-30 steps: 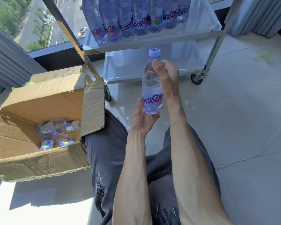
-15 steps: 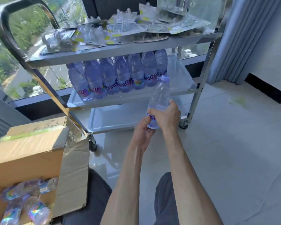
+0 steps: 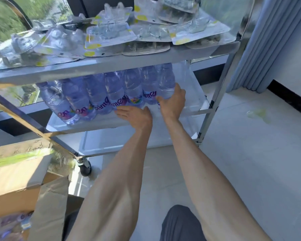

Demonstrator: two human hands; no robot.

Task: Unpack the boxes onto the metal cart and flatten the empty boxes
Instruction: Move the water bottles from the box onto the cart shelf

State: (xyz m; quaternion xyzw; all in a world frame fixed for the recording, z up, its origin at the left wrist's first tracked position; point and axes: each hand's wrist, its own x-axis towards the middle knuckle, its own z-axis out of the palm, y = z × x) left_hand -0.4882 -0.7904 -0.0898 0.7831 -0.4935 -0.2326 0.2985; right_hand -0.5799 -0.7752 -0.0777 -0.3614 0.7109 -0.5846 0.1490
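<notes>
On the middle shelf of the shiny three-tier metal cart, the right hand has its fingers curled round the lower body of a clear plastic water bottle with a purple label, standing at the right end of the row of matching bottles. Just beside it, the left hand lies flat, fingers straight and together, its tips against the bottoms of the bottles. Above, the top shelf carries clear blister packs with yellow stickers. Down to the left, an open brown cardboard box sits on the pale tiled floor, more bottles inside, blurred.
</notes>
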